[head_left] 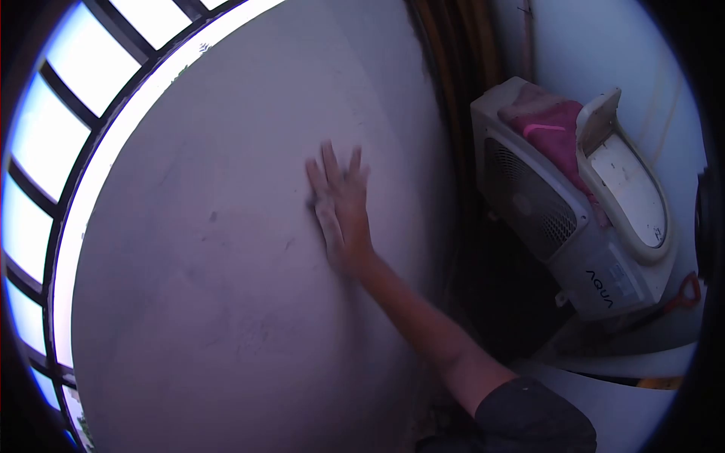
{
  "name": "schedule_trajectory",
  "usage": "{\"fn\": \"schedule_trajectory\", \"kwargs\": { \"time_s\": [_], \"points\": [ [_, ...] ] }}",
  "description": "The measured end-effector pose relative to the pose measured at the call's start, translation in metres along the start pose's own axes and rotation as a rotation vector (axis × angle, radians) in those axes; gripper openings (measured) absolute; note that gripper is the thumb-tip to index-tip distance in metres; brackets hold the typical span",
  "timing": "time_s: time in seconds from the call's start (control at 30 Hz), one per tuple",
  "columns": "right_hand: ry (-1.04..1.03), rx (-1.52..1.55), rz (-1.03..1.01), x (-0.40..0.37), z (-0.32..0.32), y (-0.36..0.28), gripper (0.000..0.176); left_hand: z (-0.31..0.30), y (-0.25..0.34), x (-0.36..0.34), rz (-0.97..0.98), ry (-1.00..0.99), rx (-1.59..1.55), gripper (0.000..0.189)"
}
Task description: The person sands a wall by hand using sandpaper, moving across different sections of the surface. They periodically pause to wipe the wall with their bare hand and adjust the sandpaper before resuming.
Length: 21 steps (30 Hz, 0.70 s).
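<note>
My right hand [341,208] reaches up from the lower right and lies against a broad grey plastered wall [204,302]. Its fingers are stretched out and spread, and the back of the hand faces me. A pale, dusty patch runs along the thumb side, with a small dark spot at its edge. The fingertips look slightly blurred. A dark short sleeve [532,419] covers the upper arm. Faint smudges and scuffs mark the wall left of the hand. My left hand is out of view.
At right is an AQUA air-conditioner outdoor unit [604,257] with a pink cloth [555,140] and a white-framed oval mirror [630,189] on it. A red-handled tool [686,293] lies below. Brown poles [453,60] stand behind, and a barred opening [68,136] curves along the left.
</note>
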State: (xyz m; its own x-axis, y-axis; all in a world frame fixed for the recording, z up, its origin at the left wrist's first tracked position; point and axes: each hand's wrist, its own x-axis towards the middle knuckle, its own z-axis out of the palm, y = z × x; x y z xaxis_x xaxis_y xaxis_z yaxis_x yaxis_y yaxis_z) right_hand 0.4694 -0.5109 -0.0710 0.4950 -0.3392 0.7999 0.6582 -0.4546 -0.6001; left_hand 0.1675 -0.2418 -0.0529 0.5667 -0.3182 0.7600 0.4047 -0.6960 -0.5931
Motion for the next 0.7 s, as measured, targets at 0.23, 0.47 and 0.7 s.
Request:
{"fn": "schedule_trajectory", "kwargs": {
  "time_s": [0.23,0.47,0.7],
  "points": [
    [0.256,0.041,-0.037,0.115,-0.005,0.103,0.050,0.002,0.051,0.064,0.160,-0.003,-0.100,0.076],
    [0.457,0.664,0.591,-0.055,0.000,0.277,0.051,0.004,0.087,0.092,0.204,-0.024,-0.109,0.076],
    [0.158,0.173,0.506,0.031,-0.011,0.161,0.053,0.001,0.100,0.106,0.228,-0.029,-0.089,0.076]
  ]
}}
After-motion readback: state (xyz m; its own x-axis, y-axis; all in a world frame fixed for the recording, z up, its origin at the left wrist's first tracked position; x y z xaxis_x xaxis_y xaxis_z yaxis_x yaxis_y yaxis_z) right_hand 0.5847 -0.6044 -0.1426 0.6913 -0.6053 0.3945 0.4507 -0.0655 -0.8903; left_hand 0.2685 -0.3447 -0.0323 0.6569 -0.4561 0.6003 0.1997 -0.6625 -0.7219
